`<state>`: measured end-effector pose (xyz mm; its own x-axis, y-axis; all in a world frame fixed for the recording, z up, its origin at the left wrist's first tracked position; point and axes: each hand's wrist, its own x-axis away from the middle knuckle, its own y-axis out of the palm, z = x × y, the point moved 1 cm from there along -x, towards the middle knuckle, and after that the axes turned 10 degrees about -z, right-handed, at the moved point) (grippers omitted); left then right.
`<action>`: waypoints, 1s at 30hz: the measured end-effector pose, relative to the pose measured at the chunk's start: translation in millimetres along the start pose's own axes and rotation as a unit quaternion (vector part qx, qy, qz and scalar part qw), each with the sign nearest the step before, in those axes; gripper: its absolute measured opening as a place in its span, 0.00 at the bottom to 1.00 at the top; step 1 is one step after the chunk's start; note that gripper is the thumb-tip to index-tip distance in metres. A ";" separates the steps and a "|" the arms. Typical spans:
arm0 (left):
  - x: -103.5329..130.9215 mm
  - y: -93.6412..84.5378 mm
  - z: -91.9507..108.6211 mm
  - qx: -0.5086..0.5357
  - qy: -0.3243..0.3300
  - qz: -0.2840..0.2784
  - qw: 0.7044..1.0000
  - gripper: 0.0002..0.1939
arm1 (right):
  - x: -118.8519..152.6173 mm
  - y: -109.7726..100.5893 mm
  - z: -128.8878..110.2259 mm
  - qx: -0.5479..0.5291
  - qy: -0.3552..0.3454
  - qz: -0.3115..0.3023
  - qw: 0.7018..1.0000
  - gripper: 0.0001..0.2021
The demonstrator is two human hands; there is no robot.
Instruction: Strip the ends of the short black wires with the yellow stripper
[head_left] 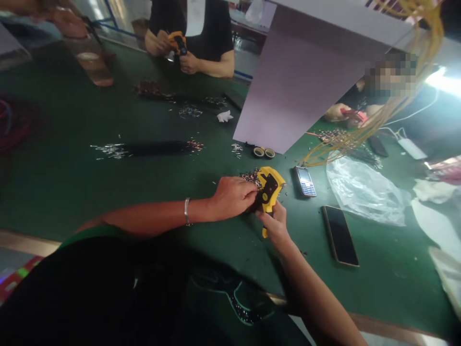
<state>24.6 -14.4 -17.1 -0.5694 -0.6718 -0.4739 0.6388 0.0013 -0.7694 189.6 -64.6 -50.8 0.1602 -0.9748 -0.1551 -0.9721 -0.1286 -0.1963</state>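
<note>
My right hand (276, 223) is wrapped round the handle of a yellow and black wire stripper (271, 185), which stands tilted over the green table. Beside its jaws my left hand (236, 196) is closed in a pinch. What the left fingertips hold is very small, perhaps a wire end, and I cannot make it out. Right behind the hands lies a pile of short dark wires with coppery ends (251, 178), partly covered by the left hand. A long bundle of black wires (154, 148) with bare ends rests farther left.
Two tape rolls (264, 153) sit by a grey upright panel (288, 81). To the right lie a keypad phone (305, 181), a smartphone (340, 235) and a clear plastic bag (367, 190). Across the table a co-worker's hands (189, 62) hold another yellow stripper. Yellow wires (414, 81) hang at upper right.
</note>
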 end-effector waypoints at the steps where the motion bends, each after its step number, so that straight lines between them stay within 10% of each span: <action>1: 0.1 0.9 0.0 -0.004 0.001 0.006 1.000 0.11 | 0.5 0.2 1.0 0.004 0.003 0.007 1.000 0.07; 30: -7.8 -16.8 -5.0 0.067 -0.043 -0.081 0.994 0.15 | -3.3 12.0 5.8 0.152 -0.069 0.022 0.986 0.17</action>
<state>15.7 -5.5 -2.7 -0.6266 -0.7168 -0.3059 0.6091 -0.2054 -0.7661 178.4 -61.8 -58.3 0.1610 -0.9415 -0.2960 -0.8854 -0.0053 -0.4648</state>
